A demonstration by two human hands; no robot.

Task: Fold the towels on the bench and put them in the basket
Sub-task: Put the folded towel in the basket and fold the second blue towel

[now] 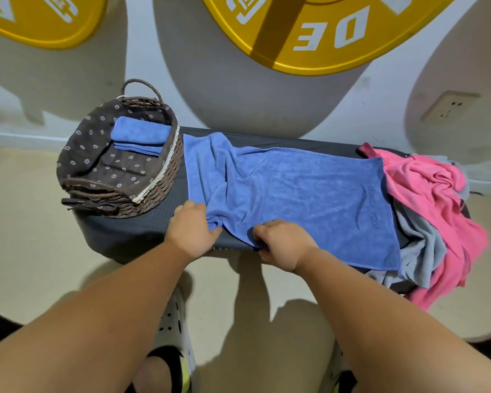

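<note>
Forearms (97,307): both bare, reaching forward from the lower edge of the view to the hands.
Shoes (173,316): pale clogs on the floor, below and behind the hands.
Left hand (192,228): fingers curled, pinching a bunched fold of the blue towel at its near edge.
Right hand (281,242): just right of the left hand, fingers curled over the same near edge with the thumb under it, gripping the cloth.
Blue towel (309,194): spread along the bench beyond and to the right of both hands, rumpled and partly doubled over above the left hand, flat on the right with "YOGA FITNESS" printed near that end.
Bench (131,234): dark pad under the hands and towel.
Basket (159,191): woven, with a flowered liner, on the bench beyond and left of the left hand, just beside the blue towel's left end.
Folded towel (141,134): blue, lying inside the basket at its far side.
Pink towel (425,182): crumpled heap well right of the right hand, past the blue towel's printed end.
Grey towel (420,245): tangled with the pink one, hanging over the bench's near edge.
</note>
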